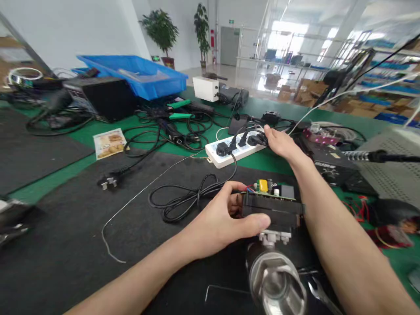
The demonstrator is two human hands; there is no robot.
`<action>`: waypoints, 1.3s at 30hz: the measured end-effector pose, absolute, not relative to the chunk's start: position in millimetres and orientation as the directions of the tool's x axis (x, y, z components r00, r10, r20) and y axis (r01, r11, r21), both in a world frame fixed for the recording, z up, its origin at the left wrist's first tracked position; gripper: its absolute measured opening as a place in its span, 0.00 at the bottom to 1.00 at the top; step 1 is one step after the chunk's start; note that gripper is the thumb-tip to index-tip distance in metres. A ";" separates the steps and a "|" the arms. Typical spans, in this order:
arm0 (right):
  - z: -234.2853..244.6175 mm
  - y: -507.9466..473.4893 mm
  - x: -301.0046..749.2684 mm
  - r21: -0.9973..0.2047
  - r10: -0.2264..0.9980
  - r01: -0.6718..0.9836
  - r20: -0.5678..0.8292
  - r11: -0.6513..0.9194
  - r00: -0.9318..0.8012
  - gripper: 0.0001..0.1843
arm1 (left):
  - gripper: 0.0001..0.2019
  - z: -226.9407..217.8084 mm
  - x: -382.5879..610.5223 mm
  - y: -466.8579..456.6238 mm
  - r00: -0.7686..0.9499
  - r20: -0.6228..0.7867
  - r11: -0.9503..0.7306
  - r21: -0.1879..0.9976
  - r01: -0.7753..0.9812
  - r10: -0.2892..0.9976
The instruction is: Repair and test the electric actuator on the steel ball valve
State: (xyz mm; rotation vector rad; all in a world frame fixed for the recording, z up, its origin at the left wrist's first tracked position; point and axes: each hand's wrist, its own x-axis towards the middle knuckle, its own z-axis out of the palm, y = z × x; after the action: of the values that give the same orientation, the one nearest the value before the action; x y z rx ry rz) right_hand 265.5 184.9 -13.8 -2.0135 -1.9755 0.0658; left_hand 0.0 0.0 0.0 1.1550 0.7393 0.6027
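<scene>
Head view, lower centre: black actuator box (274, 211), circuit board (269, 189) exposed on top, sits on a steel valve body (275, 282). Left hand (219, 221) grips it from the left, thumb across the front. Right arm extends up-frame; right hand (278, 142) closes its fingers on a black plug (256, 140) in the white power strip (226, 158).

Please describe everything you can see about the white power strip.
The power strip is a long white plastic bar with bluish socket faces. It lies flat on the green mat, slanted, its near end at the edge of the black mat. Several black plugs sit in it, their cables trailing off. The right hand rests on its far end, fingers at the last plug; whether they grip it is unclear.
</scene>
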 end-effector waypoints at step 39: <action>-13.3 186.7 266.9 -0.280 0.983 0.960 0.171 -0.023 0.073 0.48 | 0.36 -5.4 0.0 2.5 0.632 -0.187 0.301 0.951 -0.076 0.752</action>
State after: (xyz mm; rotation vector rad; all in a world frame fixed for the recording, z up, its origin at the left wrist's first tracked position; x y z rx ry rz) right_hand 266.9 186.7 -13.3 -2.0376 -1.9398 0.1005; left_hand 0.0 2.5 -5.4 1.1427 0.7125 0.6155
